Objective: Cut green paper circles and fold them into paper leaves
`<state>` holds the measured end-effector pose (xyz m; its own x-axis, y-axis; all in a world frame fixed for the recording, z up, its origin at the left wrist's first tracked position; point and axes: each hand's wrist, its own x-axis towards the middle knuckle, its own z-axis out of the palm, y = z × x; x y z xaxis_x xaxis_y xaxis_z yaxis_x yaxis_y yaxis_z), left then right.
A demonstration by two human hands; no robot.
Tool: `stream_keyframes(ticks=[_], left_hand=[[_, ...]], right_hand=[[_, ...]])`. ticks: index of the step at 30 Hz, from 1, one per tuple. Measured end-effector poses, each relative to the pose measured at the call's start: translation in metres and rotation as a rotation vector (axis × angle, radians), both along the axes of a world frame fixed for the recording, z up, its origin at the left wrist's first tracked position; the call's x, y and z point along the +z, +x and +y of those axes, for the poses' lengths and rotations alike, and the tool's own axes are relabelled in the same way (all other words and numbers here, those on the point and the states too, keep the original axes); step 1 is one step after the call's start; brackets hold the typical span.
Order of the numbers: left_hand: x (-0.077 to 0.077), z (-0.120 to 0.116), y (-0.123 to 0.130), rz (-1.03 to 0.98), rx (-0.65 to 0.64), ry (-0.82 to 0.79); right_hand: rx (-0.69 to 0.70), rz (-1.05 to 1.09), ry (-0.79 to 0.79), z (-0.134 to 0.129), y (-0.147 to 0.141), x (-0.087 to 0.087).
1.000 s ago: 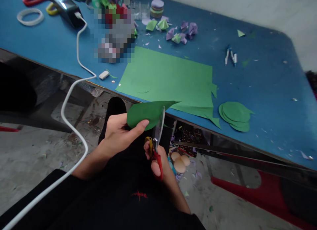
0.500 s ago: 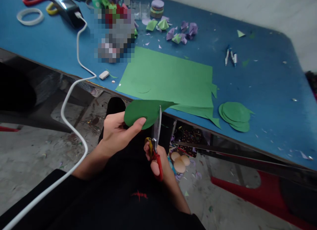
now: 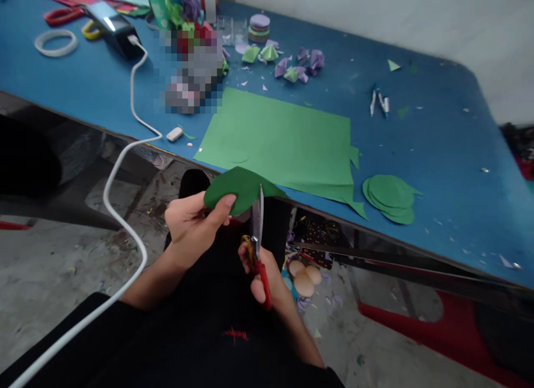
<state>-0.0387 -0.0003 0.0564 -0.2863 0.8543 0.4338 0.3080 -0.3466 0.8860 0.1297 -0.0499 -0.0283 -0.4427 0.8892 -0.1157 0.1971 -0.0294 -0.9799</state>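
Observation:
Between thumb and fingers, my left hand pinches a dark green paper piece, rounded on the left with a point trailing right. My right hand grips scissors with red and yellow handles. Their blades point upward and meet the paper near its right part; the lower edge of the paper is partly behind them. Just beyond lies a large green paper sheet on the blue table. A stack of rounded green paper pieces rests to its right.
A white cable runs from a dark device past my left arm. An eraser, a compass and folded paper bits lie on the table. A white tape ring sits at far left. A red chair stands below.
The paper in my left hand has turned so its point tips downward to the right. Both hands have shifted slightly left with the scissors. The camera view has moved a little.

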Motion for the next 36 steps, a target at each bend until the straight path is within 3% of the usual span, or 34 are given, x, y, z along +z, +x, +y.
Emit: stream_keyframes(ticks=[5, 15, 23, 29, 36], left_hand=[[0.003, -0.004, 0.001, 0.065, -0.052, -0.001], [0.008, -0.007, 0.011, 0.095, -0.15, 0.074], [0.005, -0.009, 0.015, 0.054, -0.201, 0.009], [0.005, -0.008, 0.013, 0.042, -0.19, 0.02], [0.006, -0.007, 0.009, 0.092, -0.143, 0.043]], right_hand=[[-0.019, -0.014, 0.103, 0.002, -0.001, -0.001], [-0.07, 0.073, 0.004, 0.0, 0.0, -0.016], [-0.116, 0.108, 0.013, 0.0, -0.002, -0.005], [-0.11, 0.09, 0.008, 0.002, -0.001, 0.004], [-0.077, 0.082, -0.016, 0.0, 0.001, -0.005]])
